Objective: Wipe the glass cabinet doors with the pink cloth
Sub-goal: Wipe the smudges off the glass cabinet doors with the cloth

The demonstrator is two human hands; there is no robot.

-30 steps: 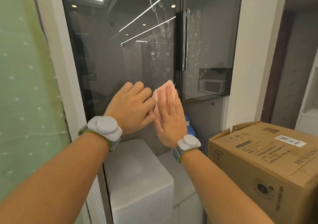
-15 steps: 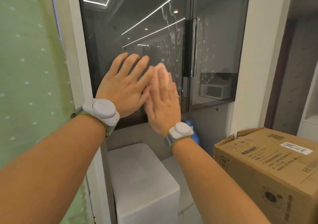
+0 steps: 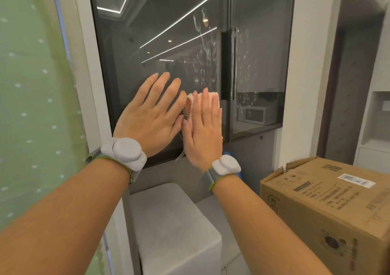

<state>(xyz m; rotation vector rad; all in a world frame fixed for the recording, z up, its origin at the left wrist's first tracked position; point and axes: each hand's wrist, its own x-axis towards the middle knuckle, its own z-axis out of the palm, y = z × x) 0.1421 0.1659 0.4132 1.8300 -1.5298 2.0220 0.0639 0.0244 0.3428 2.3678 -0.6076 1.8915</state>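
Your right hand lies flat, fingers together, pressing the pink cloth onto the left glass door. Your left hand is spread just beside it, palm toward the glass.

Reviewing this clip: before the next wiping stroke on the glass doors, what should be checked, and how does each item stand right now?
1. Pink cloth under the right hand, flat against the left glass door: ok.
2. Left hand bare on the glass, likely adding prints: not ok.
3. Finger smudges above the cloth not yet wiped: not ok.
4. Right glass door smudged too: not ok.
5. Cloth's loose tag tucked in: not ok.
6. Cloth damp: cannot tell.
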